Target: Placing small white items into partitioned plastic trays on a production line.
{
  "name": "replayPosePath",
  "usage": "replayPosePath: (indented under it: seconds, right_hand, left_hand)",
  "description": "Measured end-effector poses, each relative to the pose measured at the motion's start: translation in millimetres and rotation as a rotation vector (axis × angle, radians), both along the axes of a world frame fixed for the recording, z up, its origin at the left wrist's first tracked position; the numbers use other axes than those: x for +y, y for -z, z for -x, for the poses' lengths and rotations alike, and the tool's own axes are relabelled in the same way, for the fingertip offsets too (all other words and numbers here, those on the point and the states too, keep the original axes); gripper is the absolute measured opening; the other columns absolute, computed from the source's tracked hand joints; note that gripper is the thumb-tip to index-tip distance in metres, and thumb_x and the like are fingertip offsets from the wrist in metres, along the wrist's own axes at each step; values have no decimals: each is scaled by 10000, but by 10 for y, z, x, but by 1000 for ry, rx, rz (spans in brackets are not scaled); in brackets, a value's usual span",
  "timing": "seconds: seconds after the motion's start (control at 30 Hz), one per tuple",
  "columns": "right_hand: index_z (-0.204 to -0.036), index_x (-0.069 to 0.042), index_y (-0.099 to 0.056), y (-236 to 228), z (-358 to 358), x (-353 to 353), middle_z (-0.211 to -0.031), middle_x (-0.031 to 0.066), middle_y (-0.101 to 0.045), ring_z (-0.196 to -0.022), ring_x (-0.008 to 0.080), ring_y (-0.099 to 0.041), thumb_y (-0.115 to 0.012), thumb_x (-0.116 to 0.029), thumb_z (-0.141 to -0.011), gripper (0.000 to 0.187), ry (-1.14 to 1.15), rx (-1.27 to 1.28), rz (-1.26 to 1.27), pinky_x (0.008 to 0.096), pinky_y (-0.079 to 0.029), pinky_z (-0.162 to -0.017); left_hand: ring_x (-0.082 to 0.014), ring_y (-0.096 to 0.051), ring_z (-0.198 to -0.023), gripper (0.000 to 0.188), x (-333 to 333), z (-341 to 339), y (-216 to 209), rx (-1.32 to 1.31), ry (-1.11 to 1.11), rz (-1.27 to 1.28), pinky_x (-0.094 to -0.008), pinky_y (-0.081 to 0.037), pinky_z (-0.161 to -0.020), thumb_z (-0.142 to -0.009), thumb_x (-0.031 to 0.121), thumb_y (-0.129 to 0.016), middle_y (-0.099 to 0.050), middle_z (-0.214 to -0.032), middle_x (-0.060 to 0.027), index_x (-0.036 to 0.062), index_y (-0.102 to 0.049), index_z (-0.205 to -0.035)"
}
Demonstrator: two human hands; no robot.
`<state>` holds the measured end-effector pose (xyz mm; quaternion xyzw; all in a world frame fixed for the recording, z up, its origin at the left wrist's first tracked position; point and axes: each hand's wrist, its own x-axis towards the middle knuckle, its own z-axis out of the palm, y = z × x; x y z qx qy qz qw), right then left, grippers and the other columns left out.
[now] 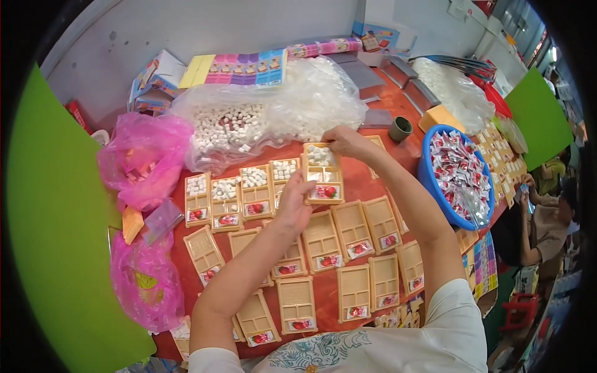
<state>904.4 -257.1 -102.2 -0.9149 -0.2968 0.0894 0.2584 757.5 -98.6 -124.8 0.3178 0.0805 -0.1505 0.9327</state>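
Note:
My left hand (296, 202) grips the near left side of a small tan compartment tray (324, 191). My right hand (347, 142) is closed at its far right corner, fingertips partly hidden. White cubes (319, 155) fill that tray's far compartment, and a sachet with a red strawberry print (326, 192) lies in its near one. To the left stands a row of similar trays (255, 196) with white cubes and sachets. Nearer me are several trays (321, 239) holding sachets but no cubes.
Clear bags of white cubes (230, 121) lie along the back. Pink plastic bags (147, 155) are at left. A blue basin (426, 177) full of sachets (459, 171) stands at right, near a dark cup (400, 128). Another person (547, 227) sits at far right.

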Motion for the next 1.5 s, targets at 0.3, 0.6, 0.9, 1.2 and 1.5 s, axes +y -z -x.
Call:
replayPosePath:
  seconds: [0.3, 0.6, 0.9, 1.2, 1.5]
  right_hand:
    - [-842, -4, -653, 387, -149, -896, -802, 192, -637, -774, 313, -623, -564, -79, -761, 142, 178, -61, 115, 378, -471, -688]
    - [-948, -21, -624, 615, -170, -844, -927, 194, -621, -903, 357, -589, -517, -52, -752, 226, 187, -87, 1, 425, -465, -762]
    - [-954, -47, -613, 391, 192, -751, -947, 135, -558, -892, 319, -562, -583, -39, -733, 223, 141, -538, -118, 418, -462, -752]
    - [-924, -47, -620, 460, 414, -785, -874, 126, -550, -844, 319, -556, -588, -51, -731, 196, 77, -443, 0, 403, -464, -737]
    - [-975, -59, -611, 523, 140, -1158, -954, 108, -569, -908, 304, -554, -562, -56, -750, 230, 434, -494, -105, 420, -456, -753]
  left_hand:
    - [-177, -513, -1038, 642, -474, -68, 241, 91, 214, -256, -366, -409, -857, -845, 142, -580, -503, -1197, -75, 41, -256, -1390]
    - [-197, -501, -1070, 670, -461, 58, 85, 133, 133, -284, -352, -392, -928, -826, 89, -585, -434, -1259, -135, -13, -235, -1388]
    - [-264, -465, -1156, 554, -235, -222, 234, -629, 160, -1128, -346, -381, -965, -850, 110, -516, -380, -1347, -163, -42, -326, -1347]
    - [-352, -221, -1346, 662, -325, -407, 394, -994, 254, -2086, -549, -159, -1064, -862, 345, -490, -239, -1448, -195, 5, -265, -1384]
    - [-335, -148, -1379, 714, -777, -794, 539, -1139, 365, -2085, -541, -155, -1074, -883, 469, -412, -155, -1494, -160, 31, -224, -1416]
